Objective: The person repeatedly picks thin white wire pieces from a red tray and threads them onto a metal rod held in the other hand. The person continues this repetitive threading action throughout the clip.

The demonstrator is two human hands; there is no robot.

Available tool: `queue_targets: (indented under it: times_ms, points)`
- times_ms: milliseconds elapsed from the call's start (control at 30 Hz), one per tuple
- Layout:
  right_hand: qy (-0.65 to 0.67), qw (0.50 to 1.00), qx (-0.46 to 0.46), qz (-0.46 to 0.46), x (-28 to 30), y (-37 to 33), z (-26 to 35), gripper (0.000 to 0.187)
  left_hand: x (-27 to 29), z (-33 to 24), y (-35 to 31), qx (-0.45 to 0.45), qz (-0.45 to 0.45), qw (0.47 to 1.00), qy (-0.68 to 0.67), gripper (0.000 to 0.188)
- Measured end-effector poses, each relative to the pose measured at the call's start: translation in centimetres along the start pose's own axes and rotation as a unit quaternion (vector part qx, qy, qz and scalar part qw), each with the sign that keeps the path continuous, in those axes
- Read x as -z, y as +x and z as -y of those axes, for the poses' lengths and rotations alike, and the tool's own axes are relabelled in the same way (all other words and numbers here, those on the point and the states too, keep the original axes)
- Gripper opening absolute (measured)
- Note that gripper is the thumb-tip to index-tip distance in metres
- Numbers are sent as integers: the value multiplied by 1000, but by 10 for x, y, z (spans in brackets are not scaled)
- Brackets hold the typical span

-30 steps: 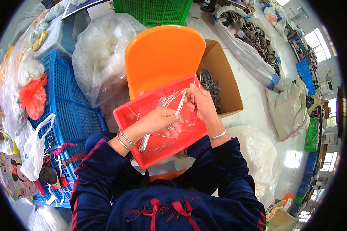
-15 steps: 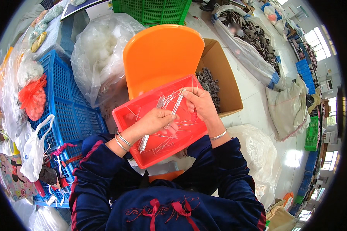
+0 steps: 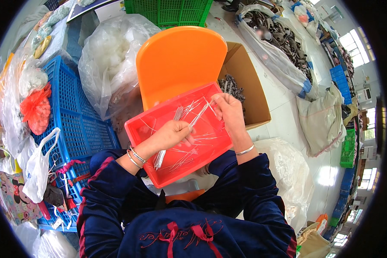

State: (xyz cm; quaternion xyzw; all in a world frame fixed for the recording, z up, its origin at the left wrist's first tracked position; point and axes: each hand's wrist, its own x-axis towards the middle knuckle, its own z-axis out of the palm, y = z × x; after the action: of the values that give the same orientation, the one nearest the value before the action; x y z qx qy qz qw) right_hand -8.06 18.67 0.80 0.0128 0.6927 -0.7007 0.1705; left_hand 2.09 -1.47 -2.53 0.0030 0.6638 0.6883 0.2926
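A red plastic tray (image 3: pixel 210 155) rests over my lap, with thin, silvery-white wires lying loose across its bottom. Over the tray, my left hand (image 3: pixel 173 134) is closed round a bundle of thin wires (image 3: pixel 159 160), whose ends stick out below and above the fist. Several wires (image 3: pixel 198 115) fan from its fingertips toward the right. My right hand (image 3: pixel 230 112), above the tray's far right corner, pinches at the far ends of these wires. How many it grips is too fine to tell.
An orange chair (image 3: pixel 182 64) stands right behind the tray, beside a cardboard box (image 3: pixel 249 86) with grey fuzzy pieces. Blue crates (image 3: pixel 79 124) border my left, near a clear bag of white stuffing (image 3: pixel 114 56). A clear plastic bag (image 3: pixel 284 172) lies at my right.
My right hand has moved slightly right and away from the left one, its fingers now at the wires' outer ends. The left hand has barely moved.
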Motion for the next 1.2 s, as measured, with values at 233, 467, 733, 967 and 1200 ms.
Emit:
queue_targets:
  times_ms: [233, 467, 733, 967, 1200]
  points:
    - [55, 993, 65, -82, 27, 14, 8, 12, -8, 8, -8, -33, 27, 932, 360, 30]
    - [22, 999, 28, -28, 17, 10, 9, 13, 16, 15, 6, -29, -170, 867, 468, 25]
    - [-68, 996, -12, 55, 6, 5, 8, 11, 27, 45, 25, 46, -201, 830, 519, 30]
    - [-131, 987, 59, 68, 6, 7, -4, 9, 30, 9, 20, 18, -126, 957, 261, 21]
    - [-222, 965, 1, 138, -7, -3, 0, 17, 28, -2, 16, -74, -82, 991, 80, 18]
